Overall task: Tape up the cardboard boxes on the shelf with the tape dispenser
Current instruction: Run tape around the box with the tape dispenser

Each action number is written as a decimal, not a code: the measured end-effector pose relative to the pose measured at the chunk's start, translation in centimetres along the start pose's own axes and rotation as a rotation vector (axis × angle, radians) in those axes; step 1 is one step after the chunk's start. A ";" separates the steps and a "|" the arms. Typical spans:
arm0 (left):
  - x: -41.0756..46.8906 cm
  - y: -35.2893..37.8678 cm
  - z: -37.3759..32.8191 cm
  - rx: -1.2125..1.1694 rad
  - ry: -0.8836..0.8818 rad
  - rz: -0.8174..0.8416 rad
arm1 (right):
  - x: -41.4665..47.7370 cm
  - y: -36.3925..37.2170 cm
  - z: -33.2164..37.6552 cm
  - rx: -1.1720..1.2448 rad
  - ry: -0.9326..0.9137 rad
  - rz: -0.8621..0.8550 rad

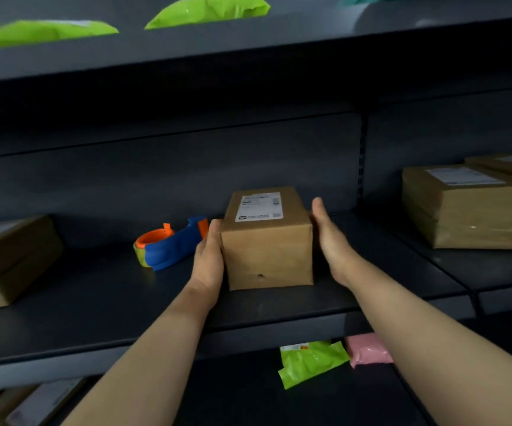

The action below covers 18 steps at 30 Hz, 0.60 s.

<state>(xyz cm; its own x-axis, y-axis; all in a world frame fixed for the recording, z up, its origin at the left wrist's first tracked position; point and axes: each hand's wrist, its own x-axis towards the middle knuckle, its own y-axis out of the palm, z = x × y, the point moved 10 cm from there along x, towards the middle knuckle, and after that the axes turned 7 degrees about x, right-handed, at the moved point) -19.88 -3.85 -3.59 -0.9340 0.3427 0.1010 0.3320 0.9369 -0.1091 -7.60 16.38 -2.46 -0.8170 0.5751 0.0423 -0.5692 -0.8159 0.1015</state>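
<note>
On the dark shelf (94, 296), stacked parcels (469, 207) sit well right of the labelled cardboard box (267, 241), another carton (12, 259) well left, the tape dispenser (171, 247) just left behind the left hand (208, 259), flat-fingered against its left side, the right hand (331, 241) likewise straight-fingered at its right side, contact unclear.

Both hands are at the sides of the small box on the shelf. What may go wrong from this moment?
1. The left hand and right hand lie flat beside the cardboard box, not curled under it; if lifted so, it may slip.
2. The tape dispenser lies close behind the left hand; pushing the box leftward may knock it along the shelf.
</note>
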 end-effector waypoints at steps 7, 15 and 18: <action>-1.2 2.1 -0.3 -0.045 -0.029 0.167 | -1.9 2.7 0.1 0.160 0.088 0.133; -3.7 2.6 -3.3 0.215 0.268 0.240 | -3.3 2.4 0.1 -0.071 -0.086 0.261; -3.3 2.6 -3.3 0.427 0.322 0.142 | -2.5 1.8 0.2 -0.262 -0.204 0.171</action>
<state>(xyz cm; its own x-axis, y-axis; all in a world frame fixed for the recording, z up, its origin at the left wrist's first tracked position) -15.50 -2.28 -0.93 -0.7742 0.5300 0.3460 0.3061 0.7919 -0.5284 -6.57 13.45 -2.21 -0.8821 0.4073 0.2369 -0.4519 -0.8735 -0.1811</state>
